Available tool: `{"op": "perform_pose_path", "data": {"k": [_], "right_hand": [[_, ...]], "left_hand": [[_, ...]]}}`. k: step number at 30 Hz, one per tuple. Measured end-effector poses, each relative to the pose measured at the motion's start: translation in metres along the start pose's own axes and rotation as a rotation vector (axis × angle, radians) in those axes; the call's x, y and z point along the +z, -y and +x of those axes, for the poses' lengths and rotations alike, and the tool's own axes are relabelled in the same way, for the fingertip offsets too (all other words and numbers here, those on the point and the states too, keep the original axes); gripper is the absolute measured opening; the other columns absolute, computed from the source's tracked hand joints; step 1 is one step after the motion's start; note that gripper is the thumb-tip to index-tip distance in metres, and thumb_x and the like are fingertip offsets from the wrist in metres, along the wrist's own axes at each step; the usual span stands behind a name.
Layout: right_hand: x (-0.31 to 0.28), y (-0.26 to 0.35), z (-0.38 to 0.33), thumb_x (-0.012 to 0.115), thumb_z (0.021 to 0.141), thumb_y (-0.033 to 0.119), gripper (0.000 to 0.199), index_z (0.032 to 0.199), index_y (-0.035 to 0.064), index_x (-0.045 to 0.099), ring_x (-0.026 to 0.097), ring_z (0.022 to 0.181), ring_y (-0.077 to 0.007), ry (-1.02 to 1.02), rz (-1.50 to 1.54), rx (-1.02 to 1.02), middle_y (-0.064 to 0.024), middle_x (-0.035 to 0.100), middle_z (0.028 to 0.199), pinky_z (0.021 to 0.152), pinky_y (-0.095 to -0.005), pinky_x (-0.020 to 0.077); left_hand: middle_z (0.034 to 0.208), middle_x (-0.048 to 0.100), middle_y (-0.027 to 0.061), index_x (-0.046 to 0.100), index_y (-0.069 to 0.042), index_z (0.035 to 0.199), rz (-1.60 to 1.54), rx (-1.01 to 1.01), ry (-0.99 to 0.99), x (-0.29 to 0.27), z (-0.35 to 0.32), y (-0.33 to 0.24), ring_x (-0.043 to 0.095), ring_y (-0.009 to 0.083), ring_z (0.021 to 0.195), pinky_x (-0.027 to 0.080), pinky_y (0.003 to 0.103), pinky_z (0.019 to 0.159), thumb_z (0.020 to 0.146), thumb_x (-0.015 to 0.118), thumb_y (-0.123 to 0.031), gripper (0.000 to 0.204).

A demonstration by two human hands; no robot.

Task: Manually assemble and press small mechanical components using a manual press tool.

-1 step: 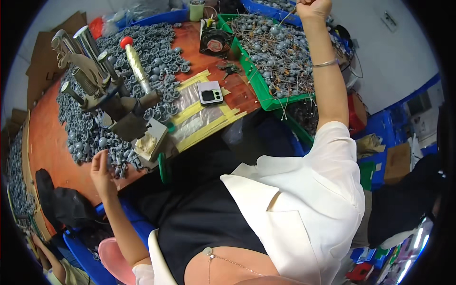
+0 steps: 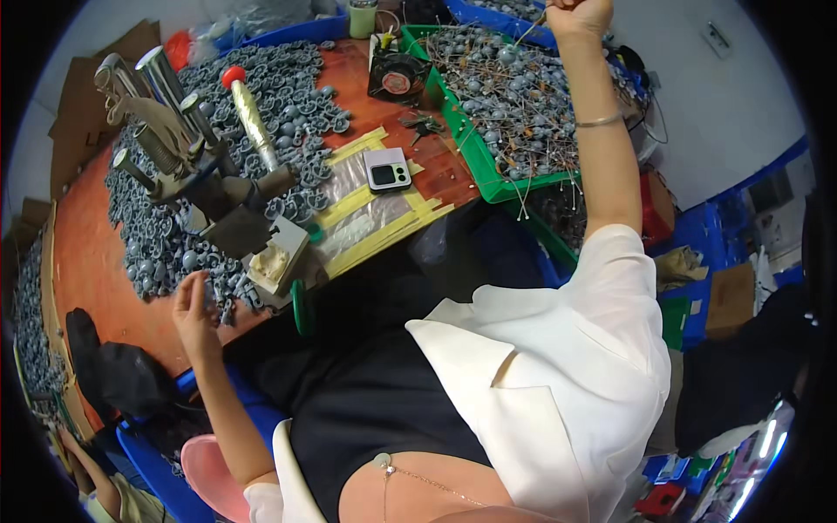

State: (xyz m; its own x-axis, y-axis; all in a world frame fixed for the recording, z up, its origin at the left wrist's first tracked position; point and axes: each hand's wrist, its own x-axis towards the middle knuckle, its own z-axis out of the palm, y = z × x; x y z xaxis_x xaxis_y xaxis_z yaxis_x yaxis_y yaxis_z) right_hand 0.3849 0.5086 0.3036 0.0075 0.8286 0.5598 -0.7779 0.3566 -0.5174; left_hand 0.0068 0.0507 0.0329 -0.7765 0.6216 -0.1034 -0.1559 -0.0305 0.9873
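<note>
- The bench (image 2: 96, 261) has a reddish-brown top and fills the upper left of the head view; its near edge runs on a slant from lower left up toward the middle.
- Heaps of small grey parts (image 2: 301, 87) cover much of the bench top, too many to count; a bare strip of wood shows along the left side.
- One hand press (image 2: 187, 166) with shiny metal columns stands among the grey parts, and its lever ends in one red knob (image 2: 233, 77).
- A clear sheet held down by yellow tape strips (image 2: 375, 222) lies on the bench near its front edge, with one small phone (image 2: 387, 171) resting on it.
- One small black fan (image 2: 398, 80) sits just left of the green tray.
- One green tray (image 2: 475, 161) lies at the right end of the bench, packed with grey beads on thin wire pins (image 2: 510, 96); blue crates stand behind and beside it.
- The left hand (image 2: 193, 307) is at the bench's near edge, fingers loosely curled and touching the loose grey parts there; I cannot tell whether it grips one.
- The right hand (image 2: 580, 13) is raised over the far end of the green tray, fingers pinched shut on a thin wire pin (image 2: 532, 30).
- Open room for moving is scant: a pale wall closes off the upper right, and cardboard boxes and blue crates crowd the floor on the right.
</note>
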Motion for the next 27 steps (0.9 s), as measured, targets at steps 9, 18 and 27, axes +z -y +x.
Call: {"op": "perform_pose_path", "data": {"k": [9,18,27], "right_hand": [[0.044,0.009,-0.156,0.048,0.095,0.017,0.025,0.072,0.0084,0.041,0.025,0.048,-0.0088,0.579,0.122,0.401,0.0016,0.03,0.055,0.05,-0.0253,0.0236],[0.051,-0.05,-0.381,0.056,0.083,0.016,0.021,0.066,0.0041,0.053,0.042,0.049,-0.0095,0.31,-0.198,0.94,-0.0032,0.052,0.062,0.045,-0.0243,0.0324],[0.203,-0.005,-0.277,0.056,0.087,0.014,0.019,0.071,0.0027,0.056,0.041,0.045,-0.0061,0.893,-0.072,0.32,0.0001,0.049,0.055,0.042,-0.0242,0.0331]], "left_hand": [[0.102,0.061,0.007,0.054,-0.003,0.125,0.187,0.017,0.169,0.056,-0.036,0.004,0.062,0.0106,0.08,0.049,0.022,0.068,0.084,0.065,-0.005,0.043],[0.117,0.055,0.022,0.061,-0.002,0.106,0.899,0.717,-0.045,0.095,-0.018,0.043,0.049,0.0397,0.11,0.038,0.044,0.095,0.071,0.076,-0.021,0.043],[0.118,0.055,0.0175,0.057,-0.001,0.114,1.185,0.833,0.077,0.071,-0.021,0.024,0.051,0.0382,0.105,0.04,0.047,0.088,0.078,0.071,-0.03,0.048]]}}
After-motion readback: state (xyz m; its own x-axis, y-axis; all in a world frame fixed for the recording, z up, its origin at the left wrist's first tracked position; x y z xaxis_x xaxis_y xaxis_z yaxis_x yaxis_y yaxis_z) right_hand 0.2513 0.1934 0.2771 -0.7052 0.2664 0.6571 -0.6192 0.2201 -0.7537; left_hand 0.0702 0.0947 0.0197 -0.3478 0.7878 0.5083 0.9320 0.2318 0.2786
